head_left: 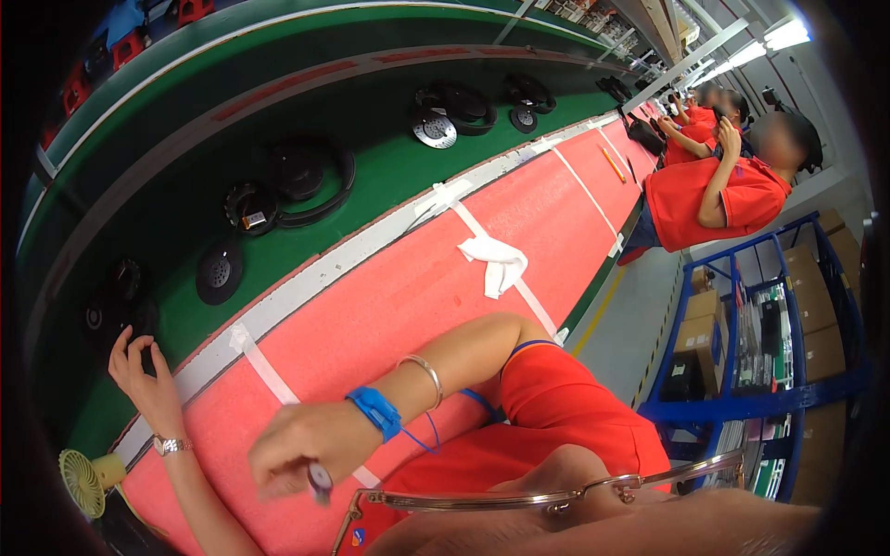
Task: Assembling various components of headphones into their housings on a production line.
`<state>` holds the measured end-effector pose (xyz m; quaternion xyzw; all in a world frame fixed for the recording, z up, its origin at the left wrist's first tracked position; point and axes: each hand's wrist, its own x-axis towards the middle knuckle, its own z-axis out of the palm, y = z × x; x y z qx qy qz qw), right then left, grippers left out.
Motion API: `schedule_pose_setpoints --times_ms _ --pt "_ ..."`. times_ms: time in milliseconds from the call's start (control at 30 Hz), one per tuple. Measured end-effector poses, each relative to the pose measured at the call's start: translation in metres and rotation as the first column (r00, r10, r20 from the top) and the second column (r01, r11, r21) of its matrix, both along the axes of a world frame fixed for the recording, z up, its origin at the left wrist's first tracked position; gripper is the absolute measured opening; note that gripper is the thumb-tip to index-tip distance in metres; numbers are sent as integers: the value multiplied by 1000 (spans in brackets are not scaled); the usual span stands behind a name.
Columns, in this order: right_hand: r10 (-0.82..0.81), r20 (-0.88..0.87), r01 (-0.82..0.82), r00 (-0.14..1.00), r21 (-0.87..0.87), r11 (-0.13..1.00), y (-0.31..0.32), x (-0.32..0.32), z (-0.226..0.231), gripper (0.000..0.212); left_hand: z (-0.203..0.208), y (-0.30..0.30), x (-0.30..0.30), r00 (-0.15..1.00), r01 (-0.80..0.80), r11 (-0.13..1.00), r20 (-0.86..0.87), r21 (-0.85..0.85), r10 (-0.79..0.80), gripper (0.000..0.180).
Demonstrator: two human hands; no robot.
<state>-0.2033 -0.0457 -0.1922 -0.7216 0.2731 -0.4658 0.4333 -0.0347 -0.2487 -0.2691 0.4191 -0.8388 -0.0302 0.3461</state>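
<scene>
My left hand (146,378), with a metal watch (171,446) at the wrist, reaches over the edge of the green belt (371,208). Its bent fingers are apart, close to dark headphone parts (116,306) in shadow; I see nothing in them. Above the pink bench mat (371,296), my right hand (292,454) is closed and slightly blurred. Sticking out of it is a small dark thing with a round, grey-centred end (320,477); the rest is hidden by the fingers. A blue wrist strap (375,413) with a cord and a silver bracelet (426,378) circle that arm.
Black headphones (320,181) with opened ear cups and a separate round cup (220,271) lie along the belt. A white cloth (496,264) and an orange pencil (612,165) rest on the mat. A small fan (83,482) stands lower left. Red-shirted co-workers (714,199) sit beyond; shelves (760,352) hold boxes.
</scene>
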Motion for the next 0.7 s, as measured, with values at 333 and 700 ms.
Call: schedule_pose_setpoints --times_ms 333,700 --pt "-353 326 232 877 356 905 1 -48 77 23 3 0 0 1000 19 999 -15 -32 -20 13" --pt "-430 255 248 866 529 812 -58 -36 -23 22 -5 -2 -4 994 32 999 -104 -27 -35 14"
